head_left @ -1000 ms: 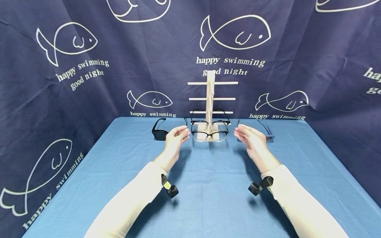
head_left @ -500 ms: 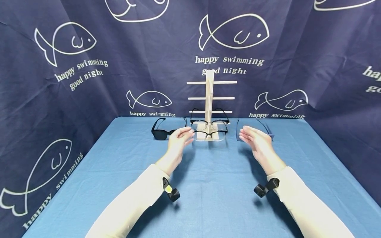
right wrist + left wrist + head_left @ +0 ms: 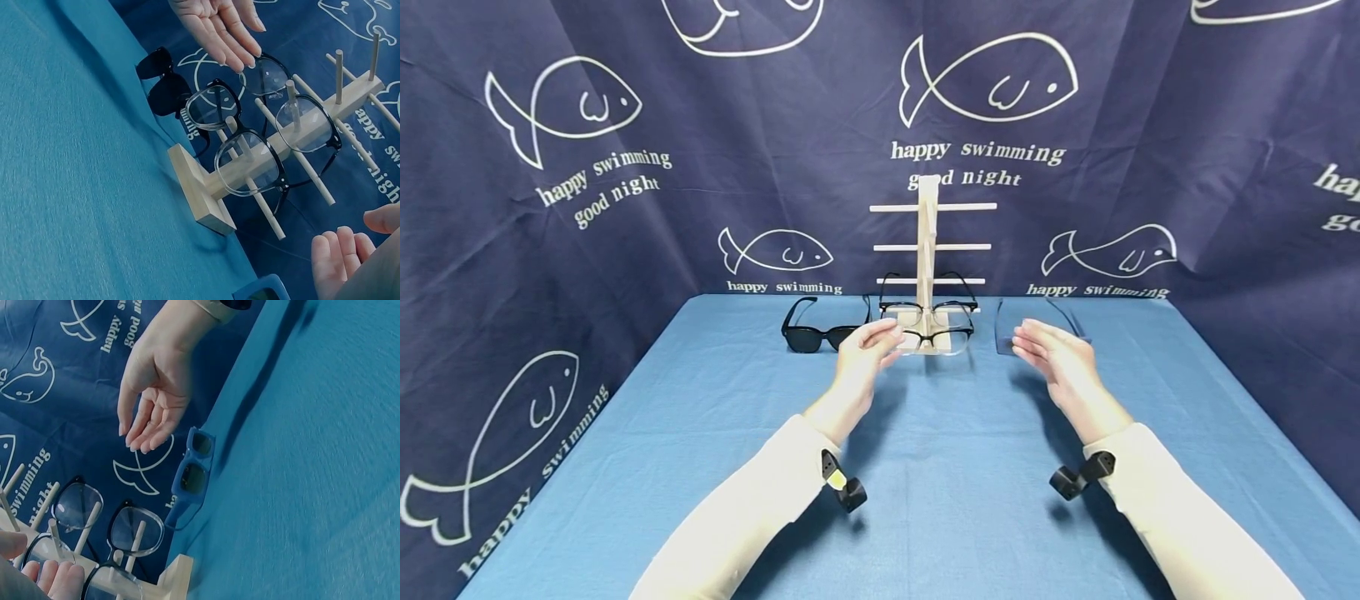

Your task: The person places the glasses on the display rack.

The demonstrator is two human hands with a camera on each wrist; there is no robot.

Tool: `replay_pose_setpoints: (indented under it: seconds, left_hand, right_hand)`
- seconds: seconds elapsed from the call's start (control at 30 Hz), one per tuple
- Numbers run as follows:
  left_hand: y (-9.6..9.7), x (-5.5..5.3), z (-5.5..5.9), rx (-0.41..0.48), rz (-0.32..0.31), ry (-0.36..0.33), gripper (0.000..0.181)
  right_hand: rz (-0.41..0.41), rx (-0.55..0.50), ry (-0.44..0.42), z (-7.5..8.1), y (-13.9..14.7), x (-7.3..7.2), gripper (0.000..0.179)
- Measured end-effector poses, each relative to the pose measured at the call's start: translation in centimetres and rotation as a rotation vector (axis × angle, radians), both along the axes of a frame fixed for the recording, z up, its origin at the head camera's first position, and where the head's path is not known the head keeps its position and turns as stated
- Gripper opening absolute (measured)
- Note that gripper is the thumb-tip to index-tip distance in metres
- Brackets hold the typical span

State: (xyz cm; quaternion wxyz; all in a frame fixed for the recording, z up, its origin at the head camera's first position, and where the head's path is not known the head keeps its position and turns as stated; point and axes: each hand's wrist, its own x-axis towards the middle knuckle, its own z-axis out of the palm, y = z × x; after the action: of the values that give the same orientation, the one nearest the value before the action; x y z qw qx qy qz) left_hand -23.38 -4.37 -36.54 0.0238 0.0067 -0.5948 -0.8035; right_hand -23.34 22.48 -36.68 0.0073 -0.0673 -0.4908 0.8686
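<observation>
A pale wooden eyeglass stand (image 3: 927, 225) with crossbars bears two pairs of dark-rimmed clear glasses on its low rungs: the upper pair (image 3: 964, 307) and the lower pair (image 3: 961, 332). My left hand (image 3: 859, 367) is just left of the stand, overlapping the lower pair's left lens in the head view; its fingers are relaxed and hold nothing. To the right of the stand is my right hand (image 3: 1063, 367), fingers loosely extended, nothing in them. It partly hides the blue sunglasses (image 3: 190, 477). Black sunglasses (image 3: 805, 339) rest on the table left of the stand.
A blue cloth covers the table (image 3: 955, 500). Behind and beside it hangs a navy curtain (image 3: 820, 150) with white fish drawings and lettering. A small black camera (image 3: 852, 493) is strapped to the left wrist, another camera (image 3: 1067, 482) to the right.
My left hand has shifted right toward the stand, uncovering more of the black sunglasses. My right hand has drifted right, away from the stand. The glasses have stayed in place.
</observation>
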Motion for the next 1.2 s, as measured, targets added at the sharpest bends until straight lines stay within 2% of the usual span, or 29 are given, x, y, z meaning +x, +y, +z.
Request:
replay_pose_setpoints:
  seconds: [0.13, 0.33, 0.37, 0.57, 0.6, 0.73, 0.97, 1.2]
  left_hand:
    - [0.6, 0.1, 0.0, 0.006, -0.014, -0.010, 0.034]
    - [1.6, 0.5, 0.5, 0.005, -0.045, -0.022, 0.034]
    - [1.8, 0.5, 0.5, 0.005, -0.050, -0.024, 0.034]
    - [2.9, 0.6, 0.7, -0.007, -0.072, -0.019, 0.034]
    - [3.0, 0.6, 0.7, -0.006, -0.077, -0.016, 0.034]
    - [3.6, 0.6, 0.4, 0.010, -0.095, -0.010, 0.035]
    - [4.7, 0.5, -0.1, 0.013, -0.097, 0.002, 0.035]
    - [5.7, 0.8, -0.2, 0.015, -0.130, -0.010, 0.036]
  right_hand:
    - [0.001, 0.028, 0.004, 0.0, 0.4, 0.2, 0.016]
    - [-0.028, 0.094, 0.031, -0.3, 1.0, 0.4, 0.013]
    - [-0.027, 0.074, 0.051, -0.7, 1.4, 0.1, 0.011]
    - [-0.052, 0.054, 0.065, -0.6, 2.1, 0.2, 0.012]
    - [-0.058, 0.067, 0.047, -0.2, 1.9, 0.6, 0.014]
    - [-0.043, 0.014, 0.033, -0.1, 2.5, 0.8, 0.020]
    - [-0.043, -0.018, 0.012, -0.5, 3.3, 0.5, 0.019]
    - [-0.064, -0.012, 0.016, -0.6, 3.7, 0.5, 0.023]
